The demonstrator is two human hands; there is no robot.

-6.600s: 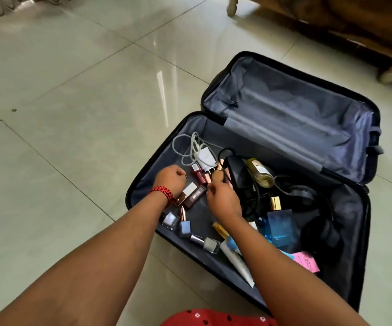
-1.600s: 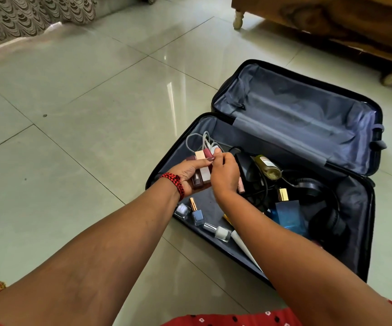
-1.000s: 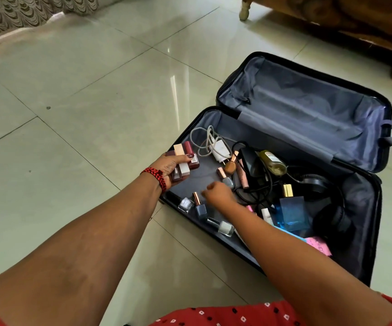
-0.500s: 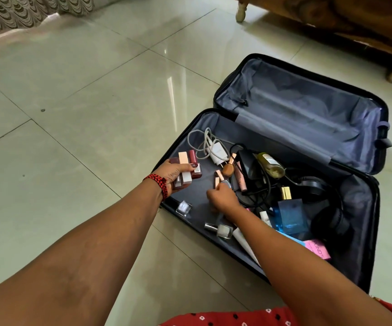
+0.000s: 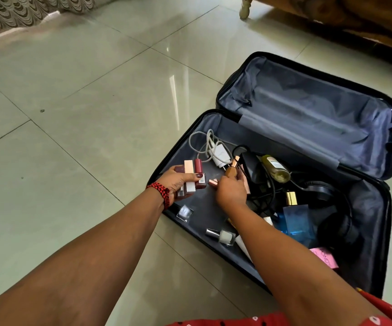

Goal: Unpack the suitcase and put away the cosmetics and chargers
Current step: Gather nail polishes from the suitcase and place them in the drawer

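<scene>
Floor: pale glossy tiles with dark grout lines, seen from the head view; a patterned curtain is seen at the far left and carved wooden furniture at the far right.
Suitcase: laid open on the floor, its grey-lined lid tipped back and the lower half filled with loose things.
Left hand: held over the near-left corner of the suitcase, a red thread bracelet worn at the wrist; a bundle of lipsticks is gripped between thumb and curled fingers.
Right hand: placed just beside the left hand, fingers curled round a rose-gold-capped item whose body is hidden.
White charger: left in the suitcase beyond the hands, its cable looped beside it.
Foundation bottle: lying just past the right fingertips.
Other cosmetics: a yellow-green bottle, a blue perfume bottle with a gold cap, a clear nail polish bottle and a pale nail polish bottle are scattered in the lower half.
Black headphones: lying to the right of the perfume.
Pink box: partly covered by the right forearm.
</scene>
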